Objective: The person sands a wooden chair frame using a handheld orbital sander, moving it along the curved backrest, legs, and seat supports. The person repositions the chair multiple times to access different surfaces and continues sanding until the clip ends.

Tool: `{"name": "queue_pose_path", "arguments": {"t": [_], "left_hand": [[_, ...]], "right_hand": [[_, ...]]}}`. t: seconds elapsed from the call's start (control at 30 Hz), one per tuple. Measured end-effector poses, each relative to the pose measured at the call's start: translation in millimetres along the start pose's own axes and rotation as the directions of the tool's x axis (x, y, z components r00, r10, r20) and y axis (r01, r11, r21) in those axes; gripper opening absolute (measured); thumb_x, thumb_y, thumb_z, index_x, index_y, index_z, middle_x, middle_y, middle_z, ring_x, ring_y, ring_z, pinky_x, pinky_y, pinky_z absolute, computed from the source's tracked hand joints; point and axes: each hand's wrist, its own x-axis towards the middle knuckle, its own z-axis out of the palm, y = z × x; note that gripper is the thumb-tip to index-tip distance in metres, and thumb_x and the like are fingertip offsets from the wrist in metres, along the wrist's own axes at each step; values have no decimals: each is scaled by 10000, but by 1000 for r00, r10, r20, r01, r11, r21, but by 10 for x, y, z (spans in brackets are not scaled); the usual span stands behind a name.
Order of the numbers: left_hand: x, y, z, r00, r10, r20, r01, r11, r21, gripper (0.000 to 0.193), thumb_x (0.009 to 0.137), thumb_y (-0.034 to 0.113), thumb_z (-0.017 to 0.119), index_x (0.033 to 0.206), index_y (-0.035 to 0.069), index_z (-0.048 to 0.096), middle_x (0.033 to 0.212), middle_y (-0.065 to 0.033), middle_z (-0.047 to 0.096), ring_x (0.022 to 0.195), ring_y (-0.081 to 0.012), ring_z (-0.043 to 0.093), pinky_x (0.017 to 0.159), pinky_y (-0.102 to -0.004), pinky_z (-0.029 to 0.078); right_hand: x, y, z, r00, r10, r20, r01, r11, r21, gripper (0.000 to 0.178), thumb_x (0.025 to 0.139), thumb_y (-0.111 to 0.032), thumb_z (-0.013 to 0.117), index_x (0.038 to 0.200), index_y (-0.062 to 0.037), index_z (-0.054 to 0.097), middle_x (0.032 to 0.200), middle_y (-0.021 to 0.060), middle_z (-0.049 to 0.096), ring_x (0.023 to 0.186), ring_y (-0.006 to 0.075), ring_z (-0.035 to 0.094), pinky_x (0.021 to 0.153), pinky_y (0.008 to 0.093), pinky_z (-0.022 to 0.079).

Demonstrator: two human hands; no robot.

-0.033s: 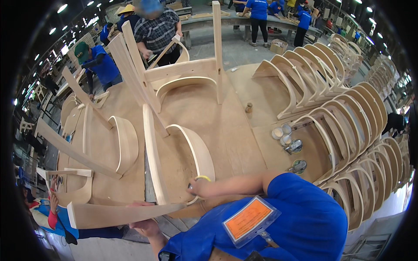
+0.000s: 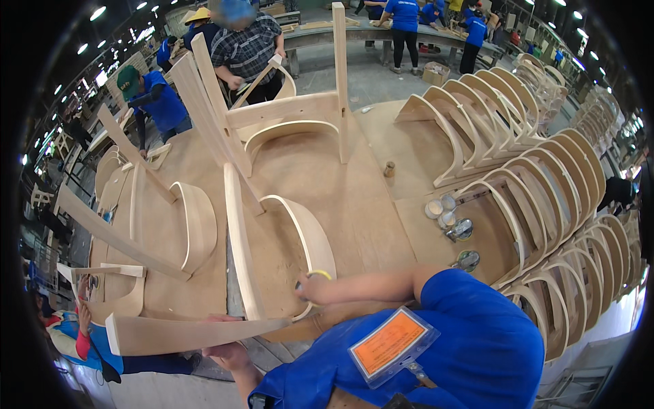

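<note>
A pale wooden chair frame stands in front of me, with a curved wooden band [image 2: 318, 235] and a near leg [image 2: 184, 336] that reaches out to the left. My left hand [image 2: 228, 350] is wrapped round that leg, thumb side above and fingers below. My right hand [image 2: 315, 289] is closed on a small round tool with a yellow rim [image 2: 319, 274], held against the near end of the curved band. Most of the tool is hidden by the hand, so its exact kind does not show.
Several similar curved frames [image 2: 504, 198] stand in rows at the right. Two metal-bodied round tools [image 2: 460, 230] and white discs [image 2: 436, 208] lie beside them on the brown-covered table [image 2: 381, 232]. Another chair frame [image 2: 126, 235] stands at left. Co-workers [image 2: 153, 102] work around the table.
My right hand and the yellow-rimmed tool have shifted slightly to the right and upward along the curved band. My left hand stays in place on the leg.
</note>
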Motion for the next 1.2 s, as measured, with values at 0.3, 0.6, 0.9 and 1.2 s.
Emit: {"name": "queue_pose_path", "arguments": {"t": [0.3,0.6,0.9,1.2], "left_hand": [[44,10,94,998,-51,-44,50,998,-37,936,833,765,49,659,3,564,642,-111,565,602,-203,552,575,-301,446],[-26,-72,-302,994,-105,-10,95,932,-349,715,871,718,314,820,17,452,641,-139,547,553,-219,539,535,-295,458],[-35,15,-1097,993,-85,86,99,978,-183,447,864,468,533,773,42,433,604,-137,505,505,-219,493,480,-292,448],[-27,43,-1022,992,-67,104,92,962,-256,389,886,397,560,766,42,455,622,-141,556,521,-217,552,484,-287,473]], "right_hand": [[-82,491,-413,959,277,-60,-271,958,94,583,808,-104,584,1351,-228,411,1350,269,325,1058,370,601,831,395,526],[-198,-397,44,989,-52,140,45,997,58,601,820,-84,549,1378,-244,396,1299,246,373,942,382,629,839,433,507],[-50,36,-400,996,26,81,-33,995,92,672,784,-33,555,1395,-215,343,1259,262,362,947,408,612,837,445,508],[962,944,-995,930,367,-4,-366,929,58,691,776,-80,578,1399,-283,356,1337,246,337,1067,407,570,881,431,498]]}}
